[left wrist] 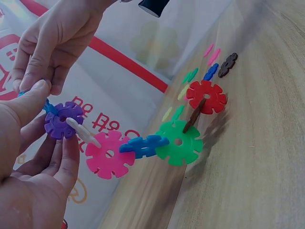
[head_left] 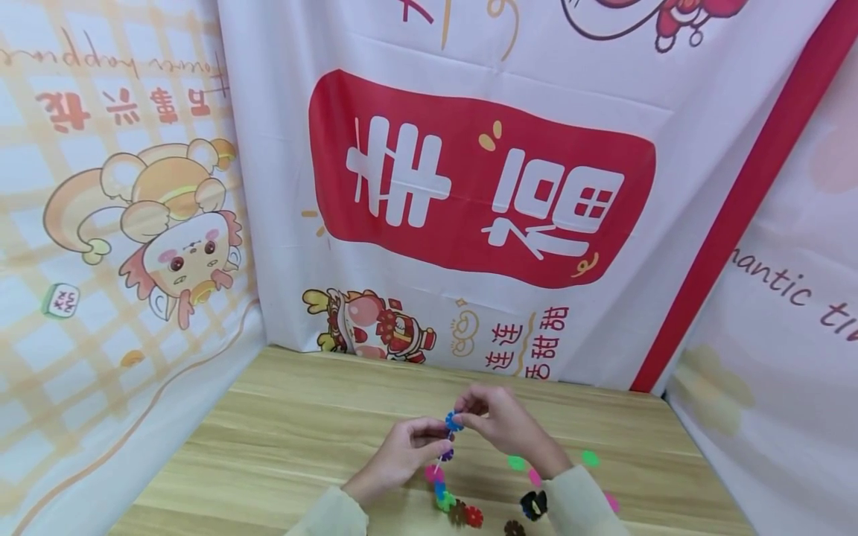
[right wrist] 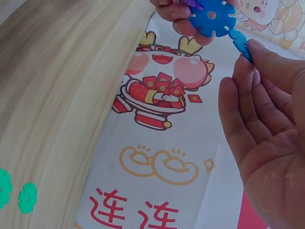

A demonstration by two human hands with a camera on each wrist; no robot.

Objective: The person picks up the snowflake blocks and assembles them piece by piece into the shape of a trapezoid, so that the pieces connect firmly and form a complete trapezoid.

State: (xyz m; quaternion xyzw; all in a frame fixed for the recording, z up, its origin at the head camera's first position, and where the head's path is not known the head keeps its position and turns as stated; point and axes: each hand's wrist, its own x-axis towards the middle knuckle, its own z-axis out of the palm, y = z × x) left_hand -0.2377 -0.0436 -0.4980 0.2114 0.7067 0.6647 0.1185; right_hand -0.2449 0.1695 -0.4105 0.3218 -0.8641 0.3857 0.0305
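A chain of slotted plastic discs hangs from my left hand (head_left: 405, 454), whose thumb and fingers grip its upper end by a blue disc (right wrist: 212, 16). My right hand (head_left: 503, 420) pinches a light blue disc (right wrist: 240, 45) between thumb and fingertip, its edge meeting the rim of the blue one. Below the hold come a purple disc (left wrist: 62, 125), a white one (left wrist: 82, 131), a pink one (left wrist: 109, 155), another blue one (left wrist: 143, 147), a green one (left wrist: 178, 142), a brown one (left wrist: 194, 114) and a red one (left wrist: 206, 97) at the low end.
Loose discs lie on the wooden table (head_left: 268, 439) at the right, among them a green one (head_left: 590, 458), a pink one (head_left: 534, 477) and a dark brown one (head_left: 514, 528). A small black object (head_left: 534, 505) shows beside the right sleeve. Printed curtains (head_left: 281, 223) enclose the table.
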